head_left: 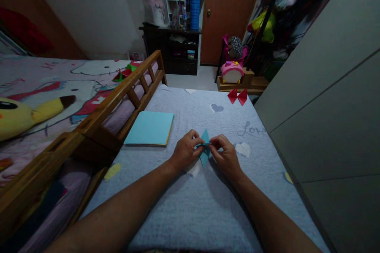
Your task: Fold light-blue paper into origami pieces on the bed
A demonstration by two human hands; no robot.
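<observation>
folded turquoise paper tapers at both ends.

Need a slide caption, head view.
Left hand and right hand pinch folded blue paper over a bedspread, paper stack and red folded pieces nearby.

Bare left forearm and bare right forearm — angled inward
Left hand and right hand nearly meet — both pinching, fingers bent.

The pale-blue blanket is patterned with hearts; turquoise is shown by the folded paper and left-edge paper stack, red by far-right-corner origami.
</observation>
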